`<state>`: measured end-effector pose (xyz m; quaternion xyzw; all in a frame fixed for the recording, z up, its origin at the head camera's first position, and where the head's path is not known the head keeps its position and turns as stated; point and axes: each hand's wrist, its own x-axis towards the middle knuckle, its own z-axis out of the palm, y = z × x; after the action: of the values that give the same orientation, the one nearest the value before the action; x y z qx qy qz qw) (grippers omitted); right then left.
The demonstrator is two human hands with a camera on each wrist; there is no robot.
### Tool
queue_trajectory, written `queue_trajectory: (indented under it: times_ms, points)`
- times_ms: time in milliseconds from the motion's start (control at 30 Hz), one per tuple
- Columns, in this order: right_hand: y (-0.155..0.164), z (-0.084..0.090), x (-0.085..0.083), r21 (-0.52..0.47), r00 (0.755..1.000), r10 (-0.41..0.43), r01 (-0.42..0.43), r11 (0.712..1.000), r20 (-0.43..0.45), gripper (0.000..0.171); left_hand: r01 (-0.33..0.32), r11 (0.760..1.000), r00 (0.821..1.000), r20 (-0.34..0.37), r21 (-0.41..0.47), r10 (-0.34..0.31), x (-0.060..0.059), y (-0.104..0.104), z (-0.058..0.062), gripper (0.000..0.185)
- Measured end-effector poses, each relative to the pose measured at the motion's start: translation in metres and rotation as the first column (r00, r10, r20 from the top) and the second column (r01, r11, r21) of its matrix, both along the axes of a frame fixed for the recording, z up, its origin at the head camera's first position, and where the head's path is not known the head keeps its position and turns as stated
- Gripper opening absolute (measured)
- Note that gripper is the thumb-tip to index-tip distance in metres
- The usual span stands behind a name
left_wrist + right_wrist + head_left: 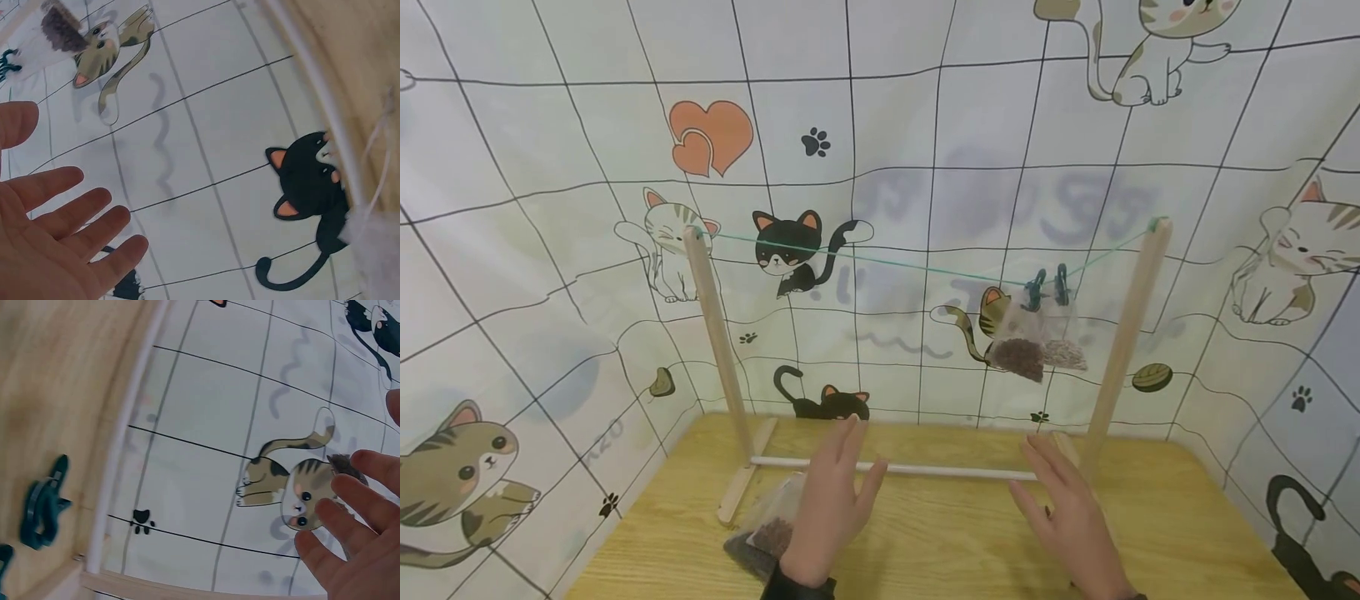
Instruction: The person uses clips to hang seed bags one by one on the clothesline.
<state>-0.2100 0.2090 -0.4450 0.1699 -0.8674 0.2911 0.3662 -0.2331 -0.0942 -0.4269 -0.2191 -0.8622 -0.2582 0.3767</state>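
Note:
My left hand [833, 504] is raised over the table with its fingers extended and holds nothing. Beside its wrist lie clear plastic bags [771, 537] with dark and reddish-brown contents. Fingers straight, my right hand [1067, 521] hovers empty near the right post. A green string [880, 261] runs between two wooden posts. Toward its right end, dark green clips [1036, 292] hold a bag of brown bits [1018, 357] and a bag of pale bits [1065, 354]. In the right wrist view, a green clip [42, 506] lies on the table, with part of another at the left edge.
The left post [718, 342] and right post [1127, 342] stand on wooden feet. A white rod [940, 472] joins them low down. Behind and at both sides hangs a cat-printed cloth [895, 125]. The wooden table [940, 533] spreads under both hands.

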Motion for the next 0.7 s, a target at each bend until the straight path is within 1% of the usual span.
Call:
queue_trajectory:
  times_ms: [100,233,300,467,600,700]
  points:
    - [-0.002,-0.011,0.001,-0.004,1.000,0.011,-0.011,1.000,-0.007,0.057,-0.002,1.000,1.000,-0.003,-0.023,0.002,0.002,0.002,-0.013,0.058]
    - [-0.004,-0.025,0.004,0.020,1.000,0.006,-0.006,1.000,-0.002,0.059,-0.017,0.999,0.999,0.040,-0.040,0.019,0.006,0.006,-0.026,0.057]
    - [-0.004,-0.030,0.005,0.031,1.000,-0.015,0.014,0.999,0.025,0.060,-0.021,0.999,0.997,0.069,-0.039,0.023,0.007,0.007,-0.031,0.056]
    - [-0.004,-0.037,0.004,0.032,0.996,-0.033,0.031,0.999,0.085,0.058,-0.005,0.999,0.994,0.113,-0.033,0.009,0.007,0.010,-0.038,0.056]
    - [-0.004,-0.039,0.005,0.002,0.987,-0.026,0.026,1.000,0.160,0.055,0.001,0.999,0.993,0.118,-0.041,0.004,0.007,0.010,-0.040,0.055]
    - [-0.003,-0.041,0.004,-0.015,0.983,-0.024,0.028,0.999,0.181,0.053,0.001,0.998,0.992,0.124,-0.056,0.006,0.007,0.011,-0.042,0.053]
